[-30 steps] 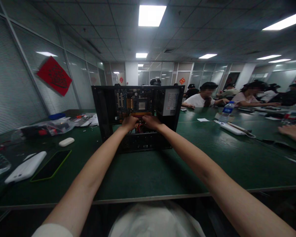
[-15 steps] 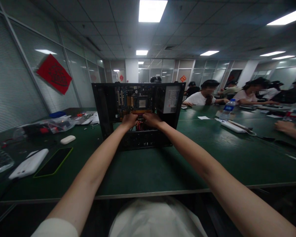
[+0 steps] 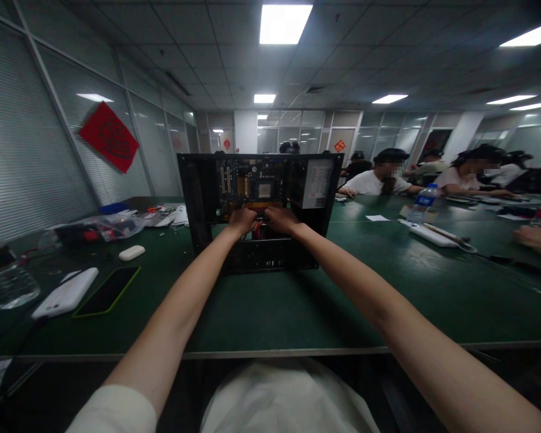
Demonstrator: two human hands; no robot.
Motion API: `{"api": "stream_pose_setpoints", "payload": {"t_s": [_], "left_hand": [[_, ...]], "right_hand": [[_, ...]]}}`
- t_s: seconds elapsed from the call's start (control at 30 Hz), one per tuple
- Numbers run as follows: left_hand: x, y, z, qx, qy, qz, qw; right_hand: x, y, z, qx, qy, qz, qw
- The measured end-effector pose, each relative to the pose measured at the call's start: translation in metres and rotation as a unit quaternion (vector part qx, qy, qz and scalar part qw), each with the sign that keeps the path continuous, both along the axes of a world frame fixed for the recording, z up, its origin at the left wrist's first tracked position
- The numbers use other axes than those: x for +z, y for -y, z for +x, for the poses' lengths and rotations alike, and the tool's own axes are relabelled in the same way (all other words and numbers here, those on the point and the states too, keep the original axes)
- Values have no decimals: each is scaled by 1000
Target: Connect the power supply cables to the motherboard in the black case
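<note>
An open black computer case [image 3: 270,262] stands upright on the table, its inside facing me. Fixed within it is a motherboard [image 3: 237,171] with a pale square CPU socket [image 3: 265,190]. My left hand [image 3: 242,221] and my right hand [image 3: 281,220] reach in side by side, fingers bent and pressed together at the orange memory slots [image 3: 267,206] below the socket. Whatever lies under the fingertips is hidden. Red and dark wires [image 3: 258,230] show between and below the hands. A power supply [image 3: 317,180] with a white label sits at the case's upper right.
On the green table [image 3: 270,313], a phone [image 3: 108,293], a white power bank [image 3: 67,293], a white oval case [image 3: 131,253] and a water bottle [image 3: 9,276] lie left. Another bottle [image 3: 422,204] and a white power strip [image 3: 433,235] are right. Several people sit beyond.
The view has turned slightly left, so everything appears a little further right. Both hands stay at the memory slots, with hardly any visible shift against the board.
</note>
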State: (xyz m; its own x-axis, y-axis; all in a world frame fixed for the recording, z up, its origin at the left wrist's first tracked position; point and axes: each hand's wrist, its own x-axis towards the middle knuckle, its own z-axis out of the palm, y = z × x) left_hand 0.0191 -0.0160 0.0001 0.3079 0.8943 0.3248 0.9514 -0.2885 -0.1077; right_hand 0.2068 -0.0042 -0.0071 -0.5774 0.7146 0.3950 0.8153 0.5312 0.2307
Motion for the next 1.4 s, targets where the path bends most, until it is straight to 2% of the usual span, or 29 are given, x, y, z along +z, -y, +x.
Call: {"api": "stream_pose_setpoints", "payload": {"t_s": [0.63,1.03,1.4], "left_hand": [[3,7,2,-35,23,35,999],[2,4,2,-30,24,36,999],[0,1,2,-35,30,26,999]], "right_hand": [[-5,-12,-2,-6,1,-6,1000],[-2,0,4,-41,-54,-58,996],[-7,-6,7,-66,-94,-71,991]]}}
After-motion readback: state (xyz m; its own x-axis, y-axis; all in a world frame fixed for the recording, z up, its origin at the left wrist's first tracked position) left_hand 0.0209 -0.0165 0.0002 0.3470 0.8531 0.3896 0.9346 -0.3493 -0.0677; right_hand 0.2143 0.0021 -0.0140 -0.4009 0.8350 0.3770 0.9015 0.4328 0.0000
